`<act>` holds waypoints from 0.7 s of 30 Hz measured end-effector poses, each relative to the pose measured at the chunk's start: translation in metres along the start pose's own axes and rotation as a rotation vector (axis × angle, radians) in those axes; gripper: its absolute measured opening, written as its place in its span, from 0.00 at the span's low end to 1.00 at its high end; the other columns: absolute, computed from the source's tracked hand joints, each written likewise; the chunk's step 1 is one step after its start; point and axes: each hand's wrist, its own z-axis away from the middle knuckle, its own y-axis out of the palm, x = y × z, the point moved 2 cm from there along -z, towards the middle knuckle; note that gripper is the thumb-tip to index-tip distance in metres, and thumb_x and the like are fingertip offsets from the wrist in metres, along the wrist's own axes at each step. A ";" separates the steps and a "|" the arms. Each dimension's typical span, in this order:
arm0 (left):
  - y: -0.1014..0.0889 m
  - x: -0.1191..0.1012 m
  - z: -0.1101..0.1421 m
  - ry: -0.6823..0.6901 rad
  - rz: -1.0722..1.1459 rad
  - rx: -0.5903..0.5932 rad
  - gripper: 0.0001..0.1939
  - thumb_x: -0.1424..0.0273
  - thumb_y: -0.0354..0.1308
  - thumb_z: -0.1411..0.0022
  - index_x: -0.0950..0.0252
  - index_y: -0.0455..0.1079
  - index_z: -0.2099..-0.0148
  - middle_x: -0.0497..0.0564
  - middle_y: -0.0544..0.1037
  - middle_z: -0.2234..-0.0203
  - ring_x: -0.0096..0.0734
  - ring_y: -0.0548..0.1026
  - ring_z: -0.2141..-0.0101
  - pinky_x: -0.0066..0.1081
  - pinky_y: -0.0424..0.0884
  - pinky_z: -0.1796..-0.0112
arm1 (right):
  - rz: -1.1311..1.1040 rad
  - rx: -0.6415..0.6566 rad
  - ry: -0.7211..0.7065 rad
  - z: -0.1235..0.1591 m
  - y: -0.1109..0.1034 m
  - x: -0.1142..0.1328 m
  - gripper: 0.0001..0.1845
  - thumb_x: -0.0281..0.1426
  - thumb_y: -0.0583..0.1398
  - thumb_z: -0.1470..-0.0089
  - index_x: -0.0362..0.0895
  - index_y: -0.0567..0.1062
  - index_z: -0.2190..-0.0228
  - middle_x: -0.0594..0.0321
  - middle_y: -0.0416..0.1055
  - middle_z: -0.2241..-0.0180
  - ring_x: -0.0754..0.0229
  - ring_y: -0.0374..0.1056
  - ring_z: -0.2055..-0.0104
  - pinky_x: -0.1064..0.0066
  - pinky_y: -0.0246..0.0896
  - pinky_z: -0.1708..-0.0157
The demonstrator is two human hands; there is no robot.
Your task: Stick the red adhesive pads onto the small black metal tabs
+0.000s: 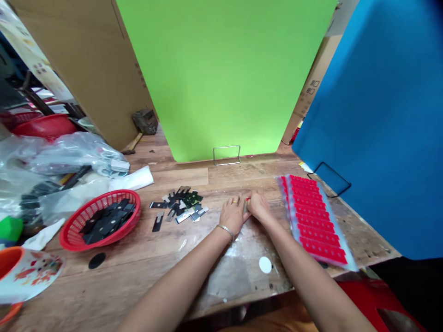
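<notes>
My left hand [232, 216], with a ring and a metal bangle, rests low over the table with its fingers bent down. Against it my right hand [258, 205] is closed in a pinch. Between the two hands shows a small flat piece with a red patch [248, 199], mostly covered by fingers. To the left lies a loose pile of small slotted plates [185, 205], black, grey and white. On the right are sheets of red adhesive tabs [314, 216] on clear backing.
A red basket [100, 242] of black plates stands left, near a printed mug [34, 274] and plastic bags [69, 152]. A green board [224, 78] and a blue board [377, 129] stand behind wire stands. A white disc [265, 265] lies near the front edge.
</notes>
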 end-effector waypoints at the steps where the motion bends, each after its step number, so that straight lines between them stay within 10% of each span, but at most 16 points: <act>1: 0.000 0.000 0.000 0.001 -0.001 0.004 0.26 0.56 0.48 0.40 0.62 0.56 0.42 0.57 0.65 0.52 0.42 0.62 0.54 0.38 0.60 0.56 | -0.001 0.013 -0.001 -0.002 -0.001 0.000 0.13 0.30 0.54 0.49 0.39 0.73 0.62 0.48 0.73 0.62 0.52 0.69 0.60 0.69 0.57 0.67; 21: 0.006 0.001 0.000 0.002 0.001 -0.027 0.27 0.56 0.48 0.40 0.61 0.56 0.42 0.57 0.64 0.51 0.43 0.61 0.53 0.38 0.59 0.56 | -0.061 -0.050 -0.047 -0.007 0.008 -0.010 0.08 0.26 0.56 0.50 0.40 0.74 0.67 0.54 0.74 0.69 0.57 0.69 0.65 0.74 0.55 0.68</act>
